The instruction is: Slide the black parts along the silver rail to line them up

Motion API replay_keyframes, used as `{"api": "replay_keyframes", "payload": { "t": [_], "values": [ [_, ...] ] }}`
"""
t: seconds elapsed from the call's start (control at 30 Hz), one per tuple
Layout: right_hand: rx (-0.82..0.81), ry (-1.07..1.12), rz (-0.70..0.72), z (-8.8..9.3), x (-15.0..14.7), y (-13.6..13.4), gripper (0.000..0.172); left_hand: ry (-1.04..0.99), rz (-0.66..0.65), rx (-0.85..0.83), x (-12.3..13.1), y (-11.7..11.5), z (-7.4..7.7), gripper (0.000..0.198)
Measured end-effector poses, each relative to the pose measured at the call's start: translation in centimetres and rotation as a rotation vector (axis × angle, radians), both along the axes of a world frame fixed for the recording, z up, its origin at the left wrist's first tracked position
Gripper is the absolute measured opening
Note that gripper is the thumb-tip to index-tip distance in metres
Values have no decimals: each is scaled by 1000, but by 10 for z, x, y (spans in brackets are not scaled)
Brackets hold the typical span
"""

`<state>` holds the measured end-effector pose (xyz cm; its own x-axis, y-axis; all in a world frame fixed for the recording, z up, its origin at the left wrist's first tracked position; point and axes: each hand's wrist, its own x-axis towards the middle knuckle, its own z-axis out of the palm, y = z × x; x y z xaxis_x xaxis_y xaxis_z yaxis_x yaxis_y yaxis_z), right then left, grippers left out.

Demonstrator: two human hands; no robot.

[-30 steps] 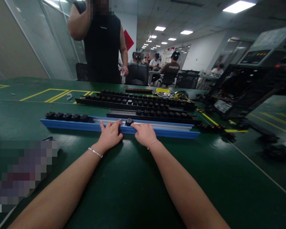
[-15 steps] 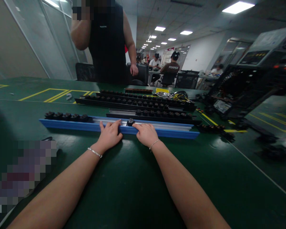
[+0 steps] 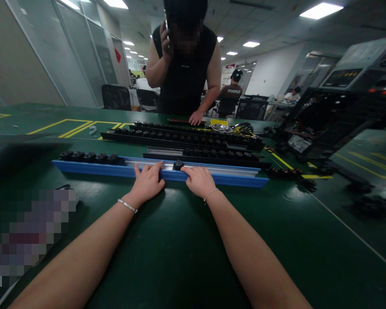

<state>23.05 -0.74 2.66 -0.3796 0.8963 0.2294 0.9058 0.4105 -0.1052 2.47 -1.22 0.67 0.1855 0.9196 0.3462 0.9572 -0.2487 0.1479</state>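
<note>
One green table (image 3: 173, 257) bears a blue rail (image 3: 173, 175) crosswise at twelve o'clock; a row of five black blocks (image 3: 89, 157) sits at its nine-o'clock end. The left hand (image 3: 147, 180), fingers spread, lies on the rail at eleven o'clock; the right hand (image 3: 200, 180), at one o'clock, touches a lone black block (image 3: 178, 164). Whether either pinches, I cannot tell.

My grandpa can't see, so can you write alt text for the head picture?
The left hand and right hand touch a long blue rail on a green table, the right one at a small black block. Behind lie black rails.
</note>
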Motion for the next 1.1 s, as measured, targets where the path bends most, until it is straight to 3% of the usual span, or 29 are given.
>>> {"api": "replay_keyframes", "payload": {
  "t": [1.1],
  "values": [
    [37,21,-23,2,7,1,38,-2,3,-14,0,0,1,49]
  ]
}}
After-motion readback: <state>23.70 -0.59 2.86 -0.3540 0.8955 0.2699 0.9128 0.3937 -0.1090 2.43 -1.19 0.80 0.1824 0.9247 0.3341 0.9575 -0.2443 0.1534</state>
